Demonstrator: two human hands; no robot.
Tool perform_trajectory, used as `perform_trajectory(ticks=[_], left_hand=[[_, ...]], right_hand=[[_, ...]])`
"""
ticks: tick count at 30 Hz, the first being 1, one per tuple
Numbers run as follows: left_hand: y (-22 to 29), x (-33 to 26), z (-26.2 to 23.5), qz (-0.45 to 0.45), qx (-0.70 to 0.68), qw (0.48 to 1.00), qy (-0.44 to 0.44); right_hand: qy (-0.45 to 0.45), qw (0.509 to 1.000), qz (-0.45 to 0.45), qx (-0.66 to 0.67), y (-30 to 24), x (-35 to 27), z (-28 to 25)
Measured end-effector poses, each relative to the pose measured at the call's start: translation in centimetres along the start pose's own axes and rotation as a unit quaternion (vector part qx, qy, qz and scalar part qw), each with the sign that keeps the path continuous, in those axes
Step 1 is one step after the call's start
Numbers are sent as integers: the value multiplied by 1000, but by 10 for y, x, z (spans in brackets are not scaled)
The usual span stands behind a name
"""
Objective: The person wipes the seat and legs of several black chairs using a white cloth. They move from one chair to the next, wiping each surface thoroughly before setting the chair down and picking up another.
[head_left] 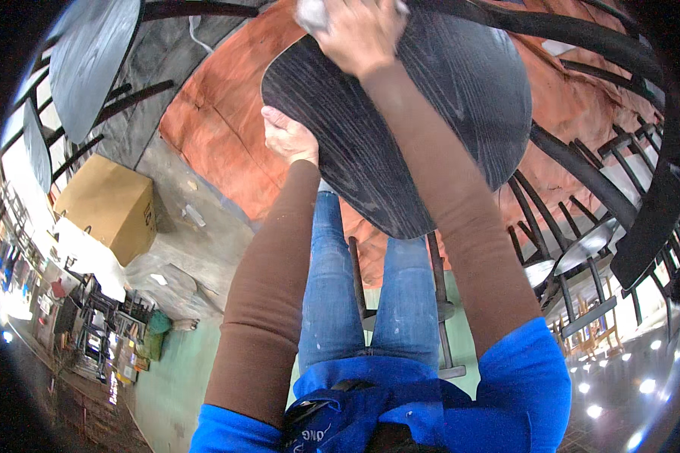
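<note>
A rounded black chair seat (pixel 461 83) with visible wood grain lies in front of me, above my knees. My left hand (pixel 291 137) grips its left edge, thumb on the top side and fingers partly hidden beneath. Near the far edge, my right hand (pixel 361 36) presses down on a crumpled white cloth (pixel 312 13), which pokes out on the left side of the hand. Part of that hand is cut off by the top of the picture. The right forearm crosses over the seat.
Orange-red sheeting (pixel 211 113) covers the surface underneath. A cardboard box (pixel 106 200) stands at left, below a grey oval seat panel (pixel 91 64). Several dark chairs with thin legs crowd the right, including a round seat (pixel 588 245). A green bag (pixel 156 332) lies lower left.
</note>
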State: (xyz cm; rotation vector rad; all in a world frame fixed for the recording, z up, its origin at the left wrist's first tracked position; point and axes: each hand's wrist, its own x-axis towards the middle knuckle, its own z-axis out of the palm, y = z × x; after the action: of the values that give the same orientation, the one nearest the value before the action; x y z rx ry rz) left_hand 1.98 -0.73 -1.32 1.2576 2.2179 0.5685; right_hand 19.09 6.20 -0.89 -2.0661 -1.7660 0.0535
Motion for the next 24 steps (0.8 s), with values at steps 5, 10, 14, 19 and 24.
perform_trajectory(ticks=[5,10,14,19,24], left_hand=[[5,-1,-1,-15,-15,1000,-5],[3,-2,-1,-31,-13,999,-18],[-2,0,1,-32,-1,999,-10],[-2,1,1,-32,17,999,4],[2,0,1,-25,-7,1000,-17]], right_hand=[[-160,972,155,-80,46,-210,-101],[-189,951,205,-132,64,-289,-140],[-91,981,140,-101,54,-138,-71],[42,991,115,-53,46,27,3],[-42,987,123,-93,71,-83,-51]])
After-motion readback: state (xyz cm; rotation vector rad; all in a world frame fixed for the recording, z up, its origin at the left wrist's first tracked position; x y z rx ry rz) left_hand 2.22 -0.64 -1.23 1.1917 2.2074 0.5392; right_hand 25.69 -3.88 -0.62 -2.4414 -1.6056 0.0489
